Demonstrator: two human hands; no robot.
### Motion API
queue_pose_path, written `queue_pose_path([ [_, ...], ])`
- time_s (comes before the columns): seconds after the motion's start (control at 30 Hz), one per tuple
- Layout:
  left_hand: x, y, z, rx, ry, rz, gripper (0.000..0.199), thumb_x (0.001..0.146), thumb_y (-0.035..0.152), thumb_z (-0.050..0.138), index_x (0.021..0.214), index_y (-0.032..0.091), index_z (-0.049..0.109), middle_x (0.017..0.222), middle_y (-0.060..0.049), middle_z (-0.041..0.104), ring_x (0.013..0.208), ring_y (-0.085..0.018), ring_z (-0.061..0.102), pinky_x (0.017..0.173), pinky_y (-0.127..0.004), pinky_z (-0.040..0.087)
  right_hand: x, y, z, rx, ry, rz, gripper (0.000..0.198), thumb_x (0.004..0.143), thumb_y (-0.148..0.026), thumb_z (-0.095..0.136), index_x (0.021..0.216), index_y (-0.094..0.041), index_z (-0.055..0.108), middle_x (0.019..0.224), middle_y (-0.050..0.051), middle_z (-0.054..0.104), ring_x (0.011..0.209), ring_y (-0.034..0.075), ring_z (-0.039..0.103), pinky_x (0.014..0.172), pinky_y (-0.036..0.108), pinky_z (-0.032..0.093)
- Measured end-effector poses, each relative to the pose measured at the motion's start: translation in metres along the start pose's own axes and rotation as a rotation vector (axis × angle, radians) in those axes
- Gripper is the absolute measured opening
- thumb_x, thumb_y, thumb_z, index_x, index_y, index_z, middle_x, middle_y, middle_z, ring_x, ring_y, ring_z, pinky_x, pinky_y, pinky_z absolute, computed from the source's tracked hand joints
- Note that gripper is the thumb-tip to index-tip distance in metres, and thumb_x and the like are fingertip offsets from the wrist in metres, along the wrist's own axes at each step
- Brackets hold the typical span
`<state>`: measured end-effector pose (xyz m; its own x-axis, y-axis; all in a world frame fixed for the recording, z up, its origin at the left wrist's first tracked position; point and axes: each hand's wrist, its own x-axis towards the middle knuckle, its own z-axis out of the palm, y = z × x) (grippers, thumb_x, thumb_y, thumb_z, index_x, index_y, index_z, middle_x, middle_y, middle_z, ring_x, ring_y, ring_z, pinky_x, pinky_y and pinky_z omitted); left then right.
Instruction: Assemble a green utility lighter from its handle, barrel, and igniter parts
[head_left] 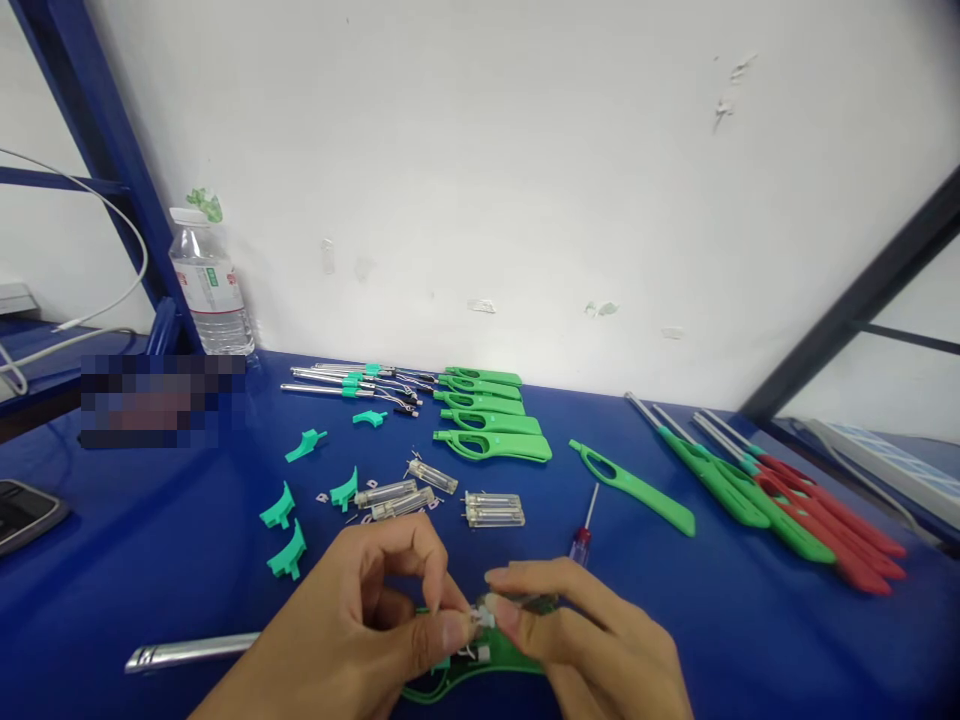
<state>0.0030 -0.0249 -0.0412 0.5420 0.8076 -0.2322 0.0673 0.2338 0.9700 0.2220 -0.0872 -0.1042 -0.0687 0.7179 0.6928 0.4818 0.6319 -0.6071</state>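
At the bottom centre, a green lighter half-shell (487, 660) lies under both hands, with a metal tube (199, 650) reaching out to the left. My left hand (390, 610) is closed, thumb and index finger pinching a small white part (484, 617) above the shell. From the right, my right hand (592, 635) is closed on a clear fuel tank (541, 603), its thumb touching the white part. Fingers hide most of the tank. Thin wires and another small white piece (480, 654) show inside the shell.
Beyond the hands lie clear tanks (495, 510), teal triggers (289, 552), metal tubes with wires (330, 390) and green shells (491, 446). A screwdriver (581, 540) and a single shell (637, 488) lie right, near green and red lighters (817, 520). A water bottle (214, 290) stands back left.
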Motion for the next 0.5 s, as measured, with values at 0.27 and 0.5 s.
queue_pose_path([
  [0.27, 0.01, -0.011, -0.017, 0.631, 0.197, 0.372, 0.022, 0.101, 0.045, 0.069, 0.1, 0.031, 0.086, 0.087, 0.0, 0.082, 0.074, -0.019, 0.073, 0.061, -0.026, 0.052, 0.02, 0.004, -0.02, -0.231, -0.035, -0.062, 0.041, 0.111, -0.012, 0.07, 0.145, -0.035, 0.071, 0.119, -0.003, 0.086, 0.103, 0.01, 0.087, 0.098, 0.011, 0.064],
  [0.5, 0.012, -0.034, -0.008, 0.936, 0.12, 0.555, 0.027, 0.11, 0.027, 0.058, 0.11, 0.03, 0.085, 0.105, -0.002, 0.08, 0.099, -0.023, 0.077, 0.108, -0.044, 0.057, 0.016, 0.007, -0.016, -0.263, -0.091, -0.063, 0.041, 0.112, -0.011, 0.068, 0.146, -0.033, 0.071, 0.118, -0.002, 0.083, 0.102, 0.01, 0.085, 0.096, 0.011, 0.064],
])
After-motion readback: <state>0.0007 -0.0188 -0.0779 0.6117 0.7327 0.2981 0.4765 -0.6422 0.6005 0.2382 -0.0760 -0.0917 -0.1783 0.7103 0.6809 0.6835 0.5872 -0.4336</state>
